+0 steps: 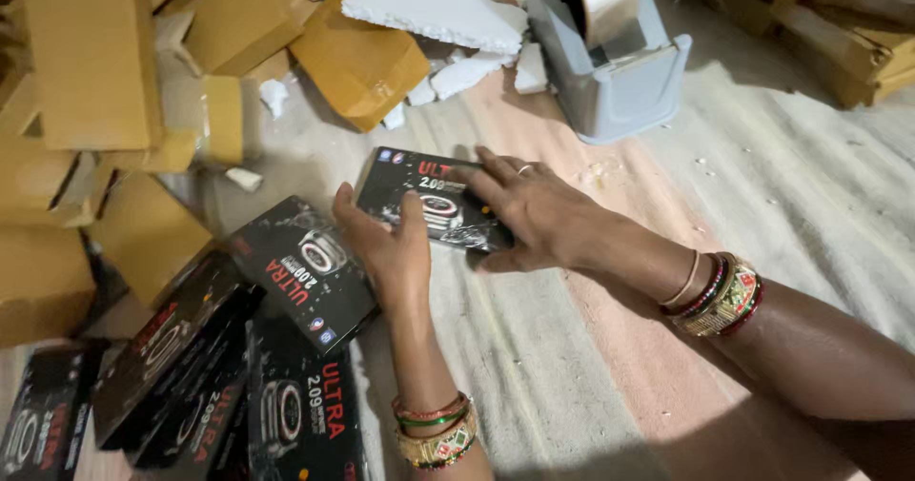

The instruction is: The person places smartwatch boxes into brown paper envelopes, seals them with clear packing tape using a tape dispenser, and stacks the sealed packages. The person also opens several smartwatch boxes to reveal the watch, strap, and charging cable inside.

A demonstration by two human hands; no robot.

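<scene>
Grey tape dispenser point(610, 71) sitting on striped cloth point(782, 185); white foam pieces point(434, 9) lying beside brown cardboard boxes point(91, 61); further black boxes point(305, 271) stacking at lower left.

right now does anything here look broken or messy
Yes: broken white foam pieces and crumbs lie scattered near the grey tape dispenser. The black box between both hands looks intact.
</scene>
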